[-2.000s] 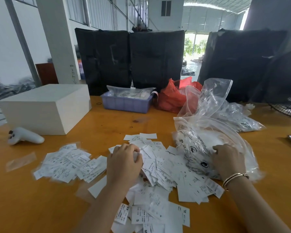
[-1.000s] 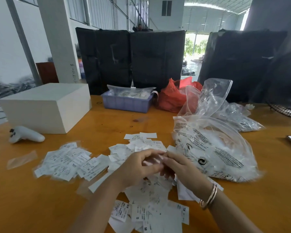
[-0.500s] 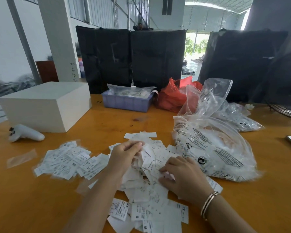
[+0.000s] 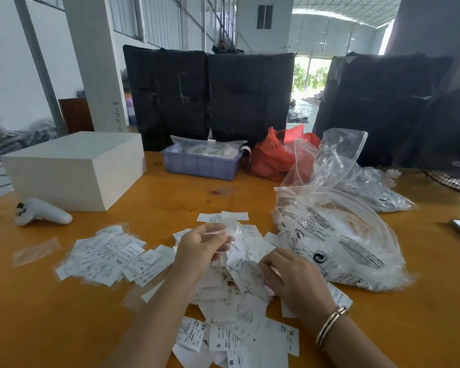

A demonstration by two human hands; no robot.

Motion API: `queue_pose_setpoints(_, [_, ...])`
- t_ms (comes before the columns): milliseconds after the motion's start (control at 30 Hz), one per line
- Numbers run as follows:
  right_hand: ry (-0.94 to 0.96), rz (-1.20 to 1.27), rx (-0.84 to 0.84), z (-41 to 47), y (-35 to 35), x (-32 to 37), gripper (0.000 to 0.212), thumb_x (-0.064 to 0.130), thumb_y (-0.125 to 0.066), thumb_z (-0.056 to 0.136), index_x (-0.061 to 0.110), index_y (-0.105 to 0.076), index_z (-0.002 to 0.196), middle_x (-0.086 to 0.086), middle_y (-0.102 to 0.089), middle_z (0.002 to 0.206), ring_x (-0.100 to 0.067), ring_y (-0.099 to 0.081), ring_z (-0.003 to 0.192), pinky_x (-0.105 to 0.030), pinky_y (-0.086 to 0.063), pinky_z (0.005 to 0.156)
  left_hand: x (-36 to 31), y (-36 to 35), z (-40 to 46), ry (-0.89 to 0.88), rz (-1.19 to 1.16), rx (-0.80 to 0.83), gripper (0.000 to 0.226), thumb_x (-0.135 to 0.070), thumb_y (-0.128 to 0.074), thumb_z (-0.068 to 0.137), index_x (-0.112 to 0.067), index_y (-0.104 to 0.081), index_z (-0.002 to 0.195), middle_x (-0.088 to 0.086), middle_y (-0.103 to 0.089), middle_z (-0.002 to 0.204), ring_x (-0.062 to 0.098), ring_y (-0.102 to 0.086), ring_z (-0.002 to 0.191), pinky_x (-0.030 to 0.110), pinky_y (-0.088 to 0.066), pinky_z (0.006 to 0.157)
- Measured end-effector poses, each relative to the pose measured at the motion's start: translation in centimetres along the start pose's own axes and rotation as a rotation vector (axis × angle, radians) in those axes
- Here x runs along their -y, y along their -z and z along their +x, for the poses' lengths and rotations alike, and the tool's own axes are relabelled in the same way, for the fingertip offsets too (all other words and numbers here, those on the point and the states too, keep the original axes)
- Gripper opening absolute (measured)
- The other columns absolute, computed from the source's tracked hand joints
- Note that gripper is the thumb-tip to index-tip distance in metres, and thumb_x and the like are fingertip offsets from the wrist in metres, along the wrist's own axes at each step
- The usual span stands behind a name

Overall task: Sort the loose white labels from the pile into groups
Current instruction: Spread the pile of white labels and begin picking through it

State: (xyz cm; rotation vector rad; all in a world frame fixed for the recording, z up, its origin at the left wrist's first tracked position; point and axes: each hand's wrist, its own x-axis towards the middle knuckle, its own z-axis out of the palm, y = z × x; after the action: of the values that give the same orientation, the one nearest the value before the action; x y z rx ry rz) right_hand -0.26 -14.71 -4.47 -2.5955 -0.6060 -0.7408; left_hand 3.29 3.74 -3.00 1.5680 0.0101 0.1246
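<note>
From the head camera: the left hand point(image 4: 201, 248) is raised just above the central pile of white labels point(image 4: 239, 296), fingers curled, pinching a blurred label point(image 4: 227, 226). The right hand point(image 4: 292, 277) rests on the pile, fingers bent down among the slips; whether it grips one I cannot tell. A separate spread of labels point(image 4: 109, 254) lies to the left on the orange surface point(image 4: 64, 314). A printed clear bag point(image 4: 337, 243) sits just right of the pile.
</note>
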Motion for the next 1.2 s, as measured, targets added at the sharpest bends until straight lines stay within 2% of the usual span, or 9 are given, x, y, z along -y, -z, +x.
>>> queue_pose_setpoints(233, [-0.712, 0.763, -0.201, 1.9, -0.5, -0.2, 0.025, 0.027, -0.051, 0.095, 0.015, -0.062, 0.076, 0.004, -0.054, 0.052, 0.0, -0.045, 0.035, -0.01, -0.033, 0.037, 0.2, -0.2, -0.1, 0.011, -0.031, 0.015, 0.01, -0.029, -0.061, 0.09, -0.022, -0.066, 0.096, -0.011, -0.074, 0.082, -0.001, -0.068, 0.075, 0.02, -0.047, 0.062])
queue_pose_setpoints(367, [-0.815, 1.0, -0.263, 2.1, -0.6, -0.5, 0.021, 0.024, -0.048, 0.096, 0.01, -0.062, 0.087, -0.006, -0.063, 0.058, -0.012, -0.058, 0.04, -0.017, -0.042, 0.037, 0.4, 0.0, 0.3, 0.05, -0.123, -0.015, 0.005, -0.027, -0.067, 0.086, -0.027, -0.073, 0.086, -0.008, -0.073, 0.078, 0.009, -0.067, 0.077, 0.025, -0.048, 0.064])
queue_pose_setpoints(533, [-0.781, 1.436, -0.32, 2.1, -0.2, -0.7, 0.02, 0.02, -0.046, 0.096, 0.004, -0.058, 0.094, -0.01, -0.073, 0.078, -0.026, -0.071, 0.077, -0.024, -0.057, 0.06, 0.7, -0.2, 0.3, 0.022, -0.052, 0.008, 0.019, -0.01, -0.062, 0.088, -0.027, -0.07, 0.093, -0.003, -0.068, 0.083, 0.012, -0.068, 0.075, 0.023, -0.056, 0.064])
queue_pose_setpoints(633, [-0.7, 1.356, -0.27, 2.1, -0.6, -0.6, 0.022, 0.02, -0.045, 0.097, 0.005, -0.06, 0.094, -0.011, -0.073, 0.087, -0.023, -0.071, 0.084, -0.025, -0.057, 0.069, 0.7, -0.5, 0.2, -0.062, 0.097, 0.006, 0.022, -0.011, -0.066, 0.085, -0.028, -0.062, 0.098, -0.002, -0.065, 0.088, 0.011, -0.067, 0.076, 0.021, -0.057, 0.066])
queue_pose_setpoints(767, [-0.549, 0.896, -0.201, 1.9, -1.5, -0.3, 0.022, 0.034, -0.049, 0.09, 0.021, -0.065, 0.097, 0.0, -0.069, 0.092, -0.017, -0.066, 0.088, -0.03, -0.056, 0.078, 0.8, -0.8, 0.1, -0.146, 0.205, 0.042, 0.025, -0.017, -0.071, 0.082, -0.03, -0.057, 0.097, -0.008, -0.066, 0.079, 0.009, -0.064, 0.076, 0.015, -0.053, 0.065])
queue_pose_setpoints(867, [-0.42, 0.701, -0.093, 1.6, -1.9, 0.0, 0.036, 0.055, -0.048, 0.081, 0.034, -0.061, 0.107, 0.012, -0.065, 0.091, -0.001, -0.061, 0.08, -0.016, -0.052, 0.069, 1.0, -1.0, 0.0, -0.208, 0.328, 0.12, 0.028, -0.02, -0.074, 0.08, -0.034, -0.056, 0.096, -0.011, -0.066, 0.073, 0.004, -0.064, 0.072, 0.012, -0.05, 0.063])
queue_pose_setpoints(933, [-0.381, 0.562, -0.081, 1.6, -2.1, 0.1, 0.019, 0.045, -0.056, 0.084, 0.034, -0.063, 0.097, 0.01, -0.063, 0.086, 0.001, -0.056, 0.068, -0.014, -0.047, 0.061, 1.0, -1.2, -0.1, -0.236, 0.346, 0.172, 0.028, -0.02, -0.074, 0.079, -0.034, -0.056, 0.097, -0.014, -0.065, 0.071, 0.004, -0.063, 0.07, 0.014, -0.05, 0.064])
queue_pose_setpoints(1067, [-0.445, 0.673, -0.17, 1.4, -2.0, -0.1, 0.007, 0.026, -0.061, 0.087, 0.031, -0.066, 0.086, 0.005, -0.063, 0.07, -0.008, -0.049, 0.056, -0.021, -0.042, 0.054, 0.7, -1.3, -0.3, -0.146, 0.128, 0.288, 0.029, -0.026, -0.073, 0.079, -0.028, -0.058, 0.104, -0.016, -0.063, 0.072, -0.002, -0.059, 0.066, 0.013, -0.046, 0.062])
queue_pose_setpoints(1200, [-0.437, 0.735, -0.241, 1.4, -1.5, 0.1, 0.011, 0.021, -0.061, 0.088, 0.024, -0.069, 0.093, 0.009, -0.067, 0.082, -0.006, -0.058, 0.067, -0.022, -0.05, 0.063, 0.9, -1.9, -0.6, -0.104, 0.164, 0.217, 0.008, -0.025, -0.071, 0.082, -0.025, -0.068, 0.09, -0.012, -0.072, 0.081, 0.002, -0.065, 0.076, 0.011, -0.049, 0.063])
